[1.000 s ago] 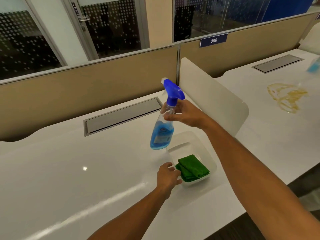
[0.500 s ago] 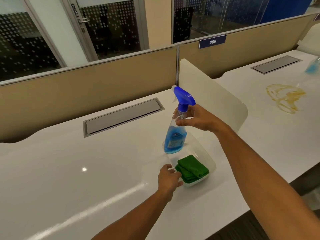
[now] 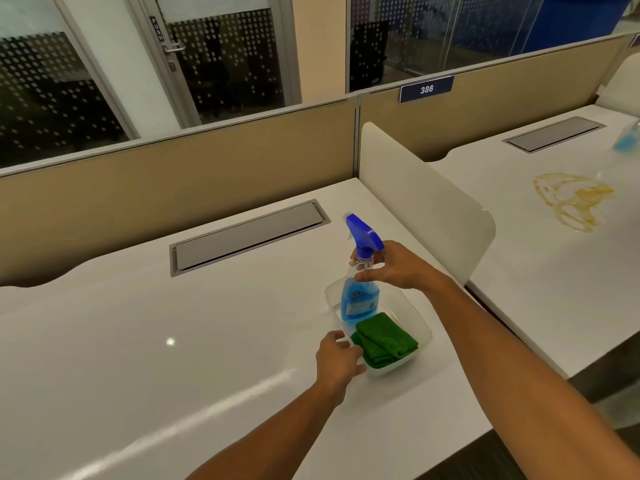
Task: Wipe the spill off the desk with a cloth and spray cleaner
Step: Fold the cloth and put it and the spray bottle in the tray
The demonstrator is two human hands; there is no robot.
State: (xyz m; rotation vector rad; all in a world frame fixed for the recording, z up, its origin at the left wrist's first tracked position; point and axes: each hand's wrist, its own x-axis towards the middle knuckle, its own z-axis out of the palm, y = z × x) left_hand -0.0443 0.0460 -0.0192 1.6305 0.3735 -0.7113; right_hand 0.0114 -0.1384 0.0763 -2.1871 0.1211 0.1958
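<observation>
right hand: closed around the neck of the spray bottle, just under the blue trigger head; bottle upright, its base in the back end of the clear tray; could not tell whether the base rested on the tray floor or hung just above it.
left hand: fingers curled on the tray's near-left rim, gripping it; touched the tray, not the cloth.
cloth: green, folded, lay in the front half of the tray, just in front of the bottle base.
tray position: near the front edge of the near desk, close to the white side divider.
spill: amber ring-shaped stain on the neighbouring desk beyond the divider, toward its right side, well apart from both hands; not yet wiped.
second blue item: at the far right edge of that desk, blurred, could not identify.
stage: judged as handling supplies at the tray; spill still in place, no cleaning done on it.
risk 1: bottle held high at the neck, so it could tip if set on the cloth fold or the tray rim.
risk 2: the light tray could slide on the glossy top if the left hand let go.
risk 3: a finger on the trigger could spray the wrong desk.
</observation>
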